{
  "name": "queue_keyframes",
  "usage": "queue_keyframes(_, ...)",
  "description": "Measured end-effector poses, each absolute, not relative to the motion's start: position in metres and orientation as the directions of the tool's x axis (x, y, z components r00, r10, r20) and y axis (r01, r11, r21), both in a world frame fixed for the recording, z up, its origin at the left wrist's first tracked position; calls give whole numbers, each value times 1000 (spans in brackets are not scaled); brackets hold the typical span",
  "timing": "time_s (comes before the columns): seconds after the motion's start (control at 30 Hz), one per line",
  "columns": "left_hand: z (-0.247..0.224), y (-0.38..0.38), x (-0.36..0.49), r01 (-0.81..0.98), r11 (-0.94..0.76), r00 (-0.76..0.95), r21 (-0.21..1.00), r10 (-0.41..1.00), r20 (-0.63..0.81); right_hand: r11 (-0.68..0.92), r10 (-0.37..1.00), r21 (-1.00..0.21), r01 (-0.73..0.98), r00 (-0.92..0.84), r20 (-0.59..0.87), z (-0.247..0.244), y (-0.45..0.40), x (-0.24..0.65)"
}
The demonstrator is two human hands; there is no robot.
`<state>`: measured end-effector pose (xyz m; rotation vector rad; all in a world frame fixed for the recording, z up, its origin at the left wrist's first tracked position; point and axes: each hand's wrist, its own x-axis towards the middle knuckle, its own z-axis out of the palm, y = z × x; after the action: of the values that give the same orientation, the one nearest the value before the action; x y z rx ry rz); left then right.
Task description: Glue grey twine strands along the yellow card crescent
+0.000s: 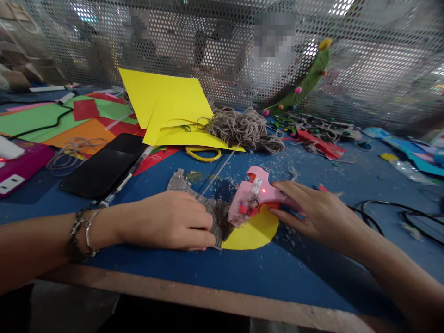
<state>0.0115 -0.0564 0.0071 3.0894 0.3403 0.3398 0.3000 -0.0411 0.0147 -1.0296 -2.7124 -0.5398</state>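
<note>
My right hand (308, 208) is closed round the handle of a pink glue gun (243, 199) with a small lit red light. The gun's front end is over a yellow paper piece (255, 233) with a rounded edge. Grey yarn (217, 212) covers the left part of this piece, and a strand runs from it back to a tangled heap of yarn (246, 129). My left hand (173, 222) is closed over the yarn-covered part, its fingers curled together and pressing down; the fingertips are partly hidden.
Yellow sheets (176, 101) and yellow-handled scissors (204, 155) lie behind the hands. A black phone (104, 164), coloured papers (31, 120) and a purple power strip (31, 164) are left. Black cables (398, 203) lie right, and a perforated metal panel (222, 41) stands behind.
</note>
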Motion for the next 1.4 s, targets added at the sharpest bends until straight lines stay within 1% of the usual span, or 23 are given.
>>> queue_keyframes(0.2, 8, -55, 12, 199, -980, 950, 23, 199, 242, 706, 603, 232, 669, -740, 298, 14, -42, 302)
queue_keyframes(0.4, 9, -56, 11, 185, -983, 953, 25, 185, 240, 700, 598, 259, 666, -744, 297, 14, -44, 300)
queue_keyframes(0.7, 8, -57, 11, 185, -982, 952, 28, 186, 243, 724, 586, 234, 649, -758, 286, 14, -45, 302)
queue_keyframes(0.97, 9, -55, 12, 191, -981, 955, 28, 193, 225, 705, 636, 193, 682, -729, 253, 14, -45, 301)
queue_keyframes(1.4, 9, -56, 11, 187, -982, 955, 18, 186, 232, 656, 678, 210, 725, -688, 260, 11, -37, 309)
